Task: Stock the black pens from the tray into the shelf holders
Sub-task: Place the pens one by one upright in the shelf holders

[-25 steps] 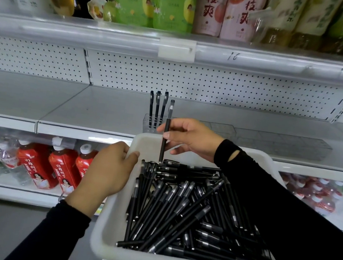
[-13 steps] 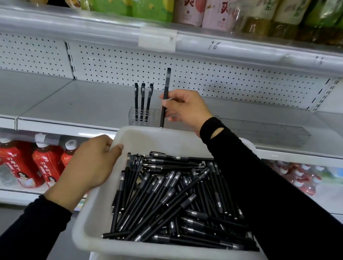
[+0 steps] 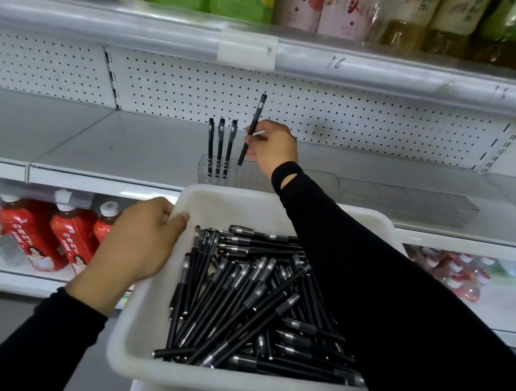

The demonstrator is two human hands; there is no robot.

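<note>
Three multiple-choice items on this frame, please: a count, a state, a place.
1. How many pens stand unheld in the clear holder? A three; B one; C six.
2. What is the right hand doing? A hanging empty; B pinching one pen; C clenched empty.
3. Where is the left hand? A in the holder; B on the standing pens; C on the rim of the white tray.
Answers: A, three upright side by side; B, a slanted pen sits in its pinch; C, its fingers curl over the rim.

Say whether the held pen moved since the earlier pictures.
Yes. The pen rose out of the tray; its tip is now at the holder, beside the standing pens.
</note>
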